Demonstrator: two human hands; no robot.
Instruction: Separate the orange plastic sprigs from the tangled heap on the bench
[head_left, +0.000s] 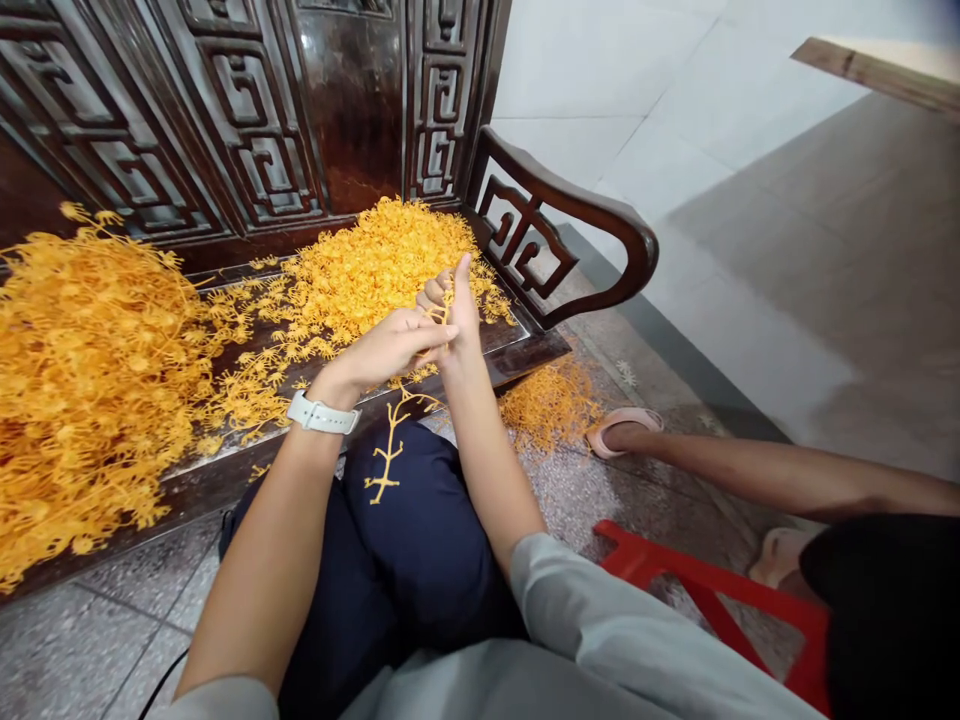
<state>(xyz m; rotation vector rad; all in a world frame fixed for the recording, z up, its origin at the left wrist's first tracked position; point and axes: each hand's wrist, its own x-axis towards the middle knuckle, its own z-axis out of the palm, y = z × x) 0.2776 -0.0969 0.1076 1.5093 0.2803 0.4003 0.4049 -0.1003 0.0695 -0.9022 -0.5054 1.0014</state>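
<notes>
My left hand (pixel 390 348), with a pale watch on the wrist, is closed. Its thumb and fingers meet against the palm side of my right hand (pixel 459 310). The right fingers are curled round part of a yellow-orange plastic piece, and the right thumb points up. Below the hands a thin branched yellow-orange plastic stem (pixel 388 455) hangs over my dark blue trouser leg. Its upper end runs up behind my hands, so where it is gripped is partly hidden. Just beyond my hands lies a heap of small loose yellow plastic flower pieces (pixel 375 255).
A carved dark wooden bench (pixel 360 130) bears the heaps and has an armrest (pixel 637 240) at right. Stemmed yellow plastic flowers (pixel 90 400) pile up at left. Bare orange stems (pixel 551 400) lie on the floor. Another person's leg (pixel 750 465) and a red stool (pixel 712 580) are close at right.
</notes>
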